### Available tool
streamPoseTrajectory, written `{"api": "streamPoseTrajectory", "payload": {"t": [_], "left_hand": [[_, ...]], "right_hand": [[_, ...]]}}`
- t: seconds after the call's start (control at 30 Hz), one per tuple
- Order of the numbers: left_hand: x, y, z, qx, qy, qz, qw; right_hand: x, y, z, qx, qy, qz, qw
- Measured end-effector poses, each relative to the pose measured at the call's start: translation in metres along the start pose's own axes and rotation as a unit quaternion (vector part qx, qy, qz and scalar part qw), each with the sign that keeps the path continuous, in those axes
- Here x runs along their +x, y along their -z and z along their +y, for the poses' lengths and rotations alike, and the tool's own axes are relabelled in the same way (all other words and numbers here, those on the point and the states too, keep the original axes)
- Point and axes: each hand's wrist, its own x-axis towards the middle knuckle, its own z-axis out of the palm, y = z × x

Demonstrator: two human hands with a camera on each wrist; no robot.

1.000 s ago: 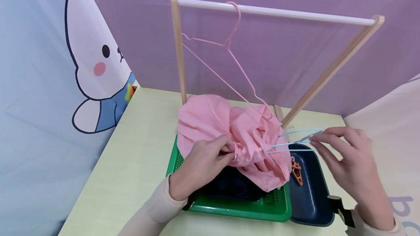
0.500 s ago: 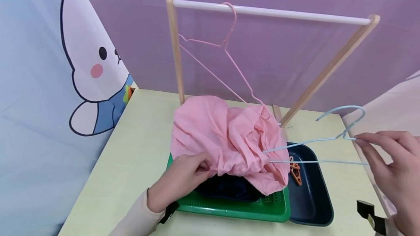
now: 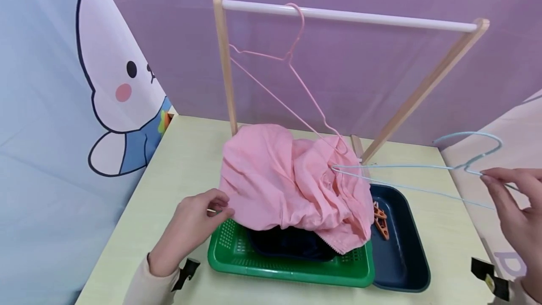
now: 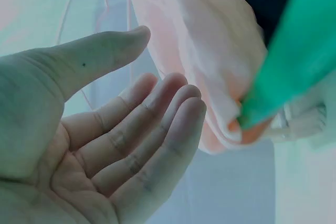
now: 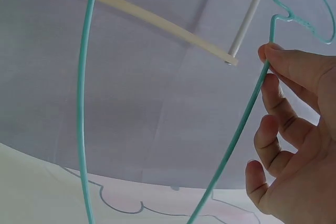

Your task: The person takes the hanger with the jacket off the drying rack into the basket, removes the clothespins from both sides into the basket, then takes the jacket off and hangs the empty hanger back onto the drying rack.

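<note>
- Right hand (image 3: 522, 213): I've got thumb and index pinching the blue hanger (image 3: 394, 165) on its shoulder wire, just beside the hook; in the wrist view the other fingers are loosely curled, clear of the wire.
- Blue hanger: held out sideways over the right part of the counter (image 3: 186, 154), hook up; far end meets the pink cloth (image 3: 271, 178) in my head view, but inside or over it, I can't tell.
- Left hand (image 3: 188, 222): fingers relaxed, thumb well apart from them, grip free, right by the cloth's left edge; touching or not, I can't tell.
- Pink cloth: bunched on top of the green basket (image 3: 292, 274), draping over its back and left side.
- Dark thing (image 3: 292, 244) in the basket, partly under the cloth; can't make it out.
- Tray (image 3: 402, 248), dark blue, just right of the basket, orange clips (image 3: 382, 222) in it.
- Rack (image 3: 423, 93) behind: pink hanger (image 3: 290, 55) hooked over its white bar (image 3: 360, 16), lower right corner at the cloth.
- Purple backdrop (image 3: 360, 74) behind the rack, rabbit print (image 3: 110, 107) left.
</note>
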Motion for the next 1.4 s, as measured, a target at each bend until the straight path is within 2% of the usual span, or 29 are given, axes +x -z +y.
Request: {"api": "streamPoseTrajectory", "payload": {"t": [0.17,0.37,0.47,0.57,0.7,0.8,0.9,0.97,1.17,1.4], "left_hand": [[-0.001,0.003,-0.016,-0.024,0.043,-0.003,0.9988],[-0.003,0.002,-0.036,-0.029,0.079,-0.010,0.9964],[-0.004,-0.001,-0.046,-0.068,0.094,-0.025,0.9929],[-0.002,-0.006,-0.056,-0.148,0.109,-0.049,0.9817],[-0.001,-0.012,-0.070,-0.246,0.125,-0.076,0.9582],[-0.002,-0.015,-0.079,-0.298,0.135,-0.092,0.9403],[-0.002,-0.018,-0.088,-0.343,0.140,-0.108,0.9225],[-0.002,-0.020,-0.093,-0.361,0.142,-0.114,0.9145],[-0.002,-0.022,-0.101,-0.389,0.140,-0.124,0.9022],[0.001,-0.025,-0.104,-0.396,0.124,-0.138,0.8994]], "right_hand": [[0.000,-0.004,0.004,0.003,-0.021,-0.005,0.9998],[-0.001,-0.007,0.008,-0.012,-0.054,-0.009,0.9985],[-0.002,-0.007,0.009,-0.020,-0.071,-0.007,0.9973],[-0.001,-0.010,0.011,-0.027,-0.094,0.002,0.9952],[0.007,-0.019,0.010,-0.057,-0.135,0.000,0.9893],[0.016,-0.029,0.010,-0.084,-0.134,-0.002,0.9875],[0.027,-0.042,0.010,-0.095,-0.115,0.006,0.9887],[0.035,-0.052,0.009,-0.094,-0.111,0.013,0.9892],[0.068,-0.078,0.008,-0.100,-0.127,0.017,0.9867],[0.103,-0.096,0.001,-0.086,-0.146,0.029,0.9851]]}}
